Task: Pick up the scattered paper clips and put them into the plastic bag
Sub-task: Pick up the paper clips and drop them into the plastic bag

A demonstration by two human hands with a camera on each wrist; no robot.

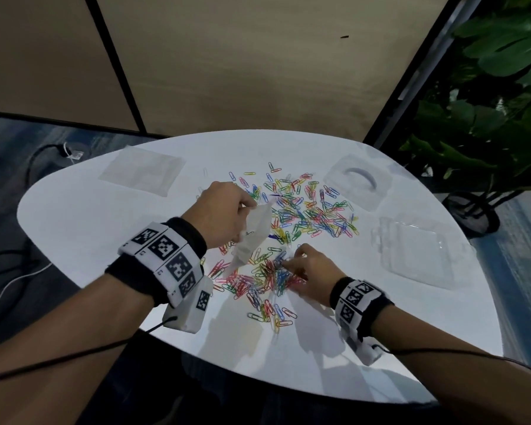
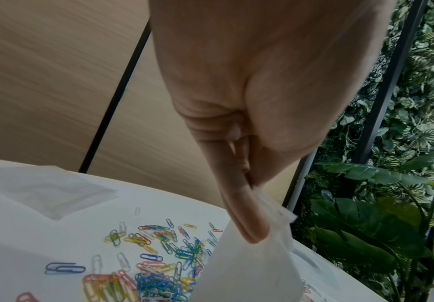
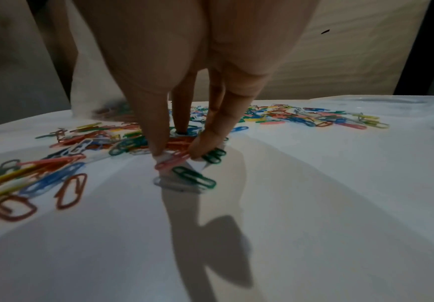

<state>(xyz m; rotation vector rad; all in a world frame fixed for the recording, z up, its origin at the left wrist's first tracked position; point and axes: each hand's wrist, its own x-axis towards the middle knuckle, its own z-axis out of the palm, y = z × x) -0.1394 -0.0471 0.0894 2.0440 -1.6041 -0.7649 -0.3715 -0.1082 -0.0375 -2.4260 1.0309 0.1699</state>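
Many coloured paper clips (image 1: 307, 210) lie scattered over the white round table (image 1: 74, 228), with a denser heap (image 1: 267, 276) near the front. My left hand (image 1: 247, 210) holds a small translucent plastic bag (image 1: 252, 237) above the table; in the left wrist view the thumb and fingers (image 2: 247, 220) pinch the bag (image 2: 249, 265) by its top edge. My right hand (image 1: 285, 262) reaches down into the near heap. In the right wrist view its thumb and fingertips (image 3: 159, 149) pinch a few pink and red clips (image 3: 172, 161) just off the surface, and a green clip (image 3: 195, 177) lies beneath.
A flat stack of spare clear bags (image 1: 141, 174) lies at the back left. A clear plastic lid (image 1: 357, 179) and a clear plastic box (image 1: 417, 246) sit on the right side. A leafy potted plant (image 1: 488, 118) stands beyond the table's right edge. Cables run on the floor at left.
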